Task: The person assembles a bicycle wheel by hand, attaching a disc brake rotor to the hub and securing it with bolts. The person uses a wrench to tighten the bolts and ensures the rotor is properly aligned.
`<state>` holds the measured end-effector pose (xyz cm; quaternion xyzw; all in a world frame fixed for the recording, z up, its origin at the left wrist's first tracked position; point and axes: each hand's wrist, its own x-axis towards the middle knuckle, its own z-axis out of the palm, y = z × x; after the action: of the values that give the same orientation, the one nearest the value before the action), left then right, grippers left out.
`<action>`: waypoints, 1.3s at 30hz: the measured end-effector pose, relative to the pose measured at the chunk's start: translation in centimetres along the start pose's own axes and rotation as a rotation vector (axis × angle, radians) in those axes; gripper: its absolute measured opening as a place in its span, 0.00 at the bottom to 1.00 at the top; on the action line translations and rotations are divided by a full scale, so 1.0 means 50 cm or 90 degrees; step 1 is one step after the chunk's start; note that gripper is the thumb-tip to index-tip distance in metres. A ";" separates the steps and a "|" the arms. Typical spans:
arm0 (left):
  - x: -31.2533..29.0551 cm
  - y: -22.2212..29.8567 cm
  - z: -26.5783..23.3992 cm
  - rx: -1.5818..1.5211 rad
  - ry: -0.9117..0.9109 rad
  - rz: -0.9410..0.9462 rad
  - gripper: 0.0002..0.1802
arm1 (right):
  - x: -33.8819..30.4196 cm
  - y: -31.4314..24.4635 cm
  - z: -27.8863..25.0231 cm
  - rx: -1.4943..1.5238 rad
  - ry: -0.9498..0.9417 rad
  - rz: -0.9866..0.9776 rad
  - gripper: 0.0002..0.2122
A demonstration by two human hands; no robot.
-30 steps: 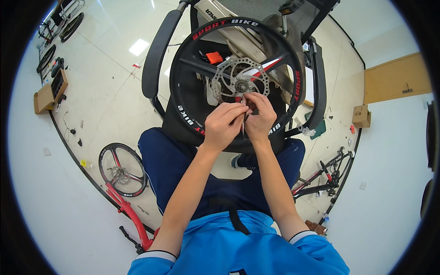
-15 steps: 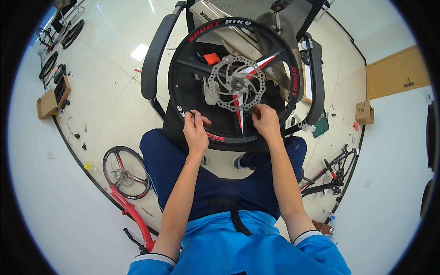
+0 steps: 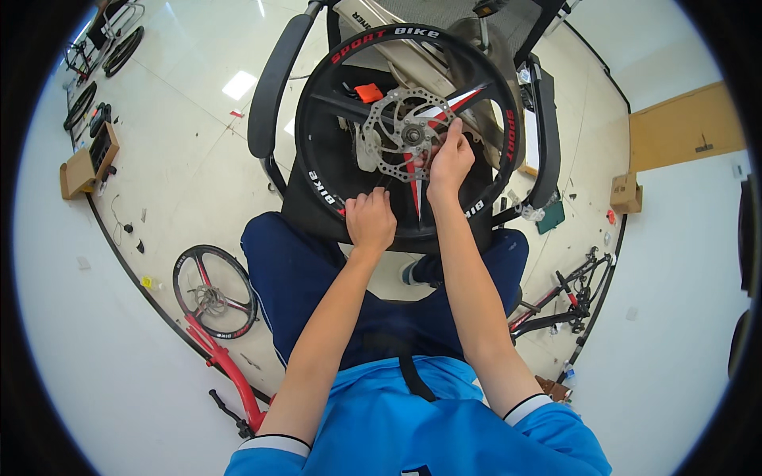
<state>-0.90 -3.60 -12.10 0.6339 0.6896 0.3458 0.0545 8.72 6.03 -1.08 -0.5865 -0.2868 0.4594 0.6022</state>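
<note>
A black bicycle wheel (image 3: 316, 103) with red-and-white spoke accents lies flat on the seat of an office chair in front of me. A silver brake disc (image 3: 379, 163) full of holes sits around its hub. My right hand (image 3: 450, 165) pinches the disc's right edge, thumb on top; some fingers show through the cut-outs from underneath. My left hand (image 3: 371, 220) lies over the lower-left part of the rim, fingers bent inward and tips hidden. Whether they grip the rim or a small object, I cannot make out. An orange-red piece (image 3: 368, 93) shows between the spokes, left of the disc.
Chair armrests (image 3: 274, 87) flank the wheel, and a pale bike frame (image 3: 397, 59) lies behind it. On the floor are another wheel (image 3: 248, 305) and a red frame (image 3: 230, 373) at left, a dark frame (image 3: 571, 297) at right, and cardboard boxes (image 3: 79, 176) by the wall.
My right hand has moved up from the lower spoke area onto the disc's edge. My left hand has shifted right along the lower rim, and its fingers have curled in.
</note>
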 end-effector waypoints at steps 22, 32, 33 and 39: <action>-0.002 -0.016 0.009 0.018 -0.042 -0.002 0.09 | 0.032 0.062 -0.004 -0.101 0.054 -0.188 0.25; 0.001 -0.011 0.001 -0.014 -0.034 -0.025 0.11 | 0.001 0.027 -0.096 -0.003 -0.083 -0.049 0.19; -0.001 -0.010 -0.004 -0.028 -0.037 -0.032 0.12 | -0.014 0.038 -0.119 -0.016 -0.086 -0.029 0.19; -0.048 0.015 -0.064 -0.263 0.041 -0.018 0.11 | -0.145 0.134 -0.220 -0.100 -0.218 0.133 0.11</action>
<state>-1.44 -7.10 -10.16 0.5884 0.6141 0.4990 0.1662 13.97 -6.04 -7.79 -0.5717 -0.3572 0.5885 0.4463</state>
